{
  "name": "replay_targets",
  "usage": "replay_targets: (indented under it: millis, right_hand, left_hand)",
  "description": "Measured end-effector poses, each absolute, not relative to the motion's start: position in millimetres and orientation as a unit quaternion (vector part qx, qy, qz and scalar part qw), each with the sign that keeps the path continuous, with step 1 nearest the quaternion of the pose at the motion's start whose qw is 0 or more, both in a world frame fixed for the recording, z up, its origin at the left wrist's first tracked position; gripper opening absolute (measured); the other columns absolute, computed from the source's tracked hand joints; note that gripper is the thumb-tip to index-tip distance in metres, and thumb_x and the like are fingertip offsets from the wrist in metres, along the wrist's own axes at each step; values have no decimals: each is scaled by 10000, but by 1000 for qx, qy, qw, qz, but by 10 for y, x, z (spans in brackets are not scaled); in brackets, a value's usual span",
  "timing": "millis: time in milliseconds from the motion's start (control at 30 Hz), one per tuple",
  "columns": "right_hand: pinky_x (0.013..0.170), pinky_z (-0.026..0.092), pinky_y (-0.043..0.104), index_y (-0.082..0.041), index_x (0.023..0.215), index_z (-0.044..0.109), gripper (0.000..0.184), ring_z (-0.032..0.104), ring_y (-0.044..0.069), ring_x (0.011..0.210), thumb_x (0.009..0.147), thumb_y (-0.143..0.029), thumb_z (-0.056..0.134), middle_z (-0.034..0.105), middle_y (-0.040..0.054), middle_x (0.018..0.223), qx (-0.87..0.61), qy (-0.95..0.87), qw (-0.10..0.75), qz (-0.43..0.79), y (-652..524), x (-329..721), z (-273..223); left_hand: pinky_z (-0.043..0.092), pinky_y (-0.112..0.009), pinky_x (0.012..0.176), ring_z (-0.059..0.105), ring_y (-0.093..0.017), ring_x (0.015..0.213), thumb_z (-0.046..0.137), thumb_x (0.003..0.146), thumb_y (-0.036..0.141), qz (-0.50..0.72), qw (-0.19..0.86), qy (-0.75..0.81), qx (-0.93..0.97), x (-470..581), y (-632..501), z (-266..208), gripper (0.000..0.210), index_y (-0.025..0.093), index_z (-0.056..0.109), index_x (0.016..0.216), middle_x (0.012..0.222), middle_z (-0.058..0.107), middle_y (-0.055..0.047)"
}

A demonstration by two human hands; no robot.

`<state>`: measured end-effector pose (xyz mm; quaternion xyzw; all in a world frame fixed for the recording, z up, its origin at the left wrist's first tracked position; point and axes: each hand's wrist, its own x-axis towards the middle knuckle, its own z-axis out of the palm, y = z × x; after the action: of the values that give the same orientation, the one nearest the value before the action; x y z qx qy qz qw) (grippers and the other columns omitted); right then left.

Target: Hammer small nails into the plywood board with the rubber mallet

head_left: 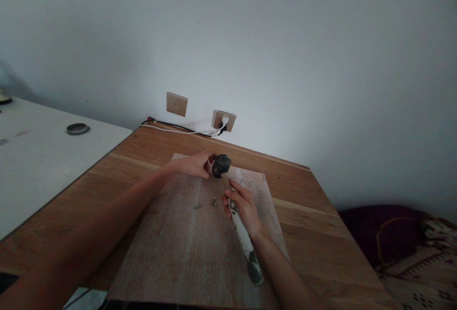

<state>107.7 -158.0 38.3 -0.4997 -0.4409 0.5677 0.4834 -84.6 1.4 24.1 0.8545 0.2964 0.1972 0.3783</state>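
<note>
head cam, l grip (pixel 194 164), contents unclear, nr hammer (pixel 240 228)

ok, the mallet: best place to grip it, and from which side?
Probably the white stretch of the mallet's handle, from the person's right: it is long, straight and exposed, slanting toward the near right from the dark head. The right hand grips nearer the head.

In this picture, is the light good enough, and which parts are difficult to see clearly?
Head view: dim light, the wall brighter near its middle than at the edges; the left forearm darkens toward the lower-left corner; the hammer has a clear outline, but the small metal pieces on the board lack fine detail.
</note>
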Motion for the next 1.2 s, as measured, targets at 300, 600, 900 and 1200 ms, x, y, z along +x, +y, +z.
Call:
replay_targets:
  millis: [300,600,900,1200]
  right_hand:
    - [386,320,242,-215,781,617,243,474,107,401,758,-437,713,583,-40,583,-509,-426,566,488,-1556,1190,445]
    - [360,315,232,-195,869,649,264,480,109,370,770,-432,711,583,-48,575,-504,-435,541,513,-1573,1130,365]
    - [353,333,235,-168,1104,679,422,479,108,363,776,-433,709,600,-55,600,-497,-432,546,518,-1596,1121,357]
    - [344,335,232,-175,1026,659,376,470,99,360,765,-438,713,590,-62,600,-499,-424,545,524,-1587,1106,305]
  left_hand:
    - [434,-281,584,612,-190,672,746,722,240,14,278,212,937,-608,-543,632,172,189,641,848,760,664,-3]
    - [375,-299,532,566,-187,592,681,673,77,13,237,184,954,-561,-649,652,109,182,653,680,633,620,-1]
    - [453,-230,671,651,-156,717,635,754,143,144,313,287,894,-936,-5,531,113,171,677,856,772,679,8]
    - [438,-233,679,635,-156,719,635,736,188,179,331,281,883,-893,-17,342,97,187,644,833,757,656,18]
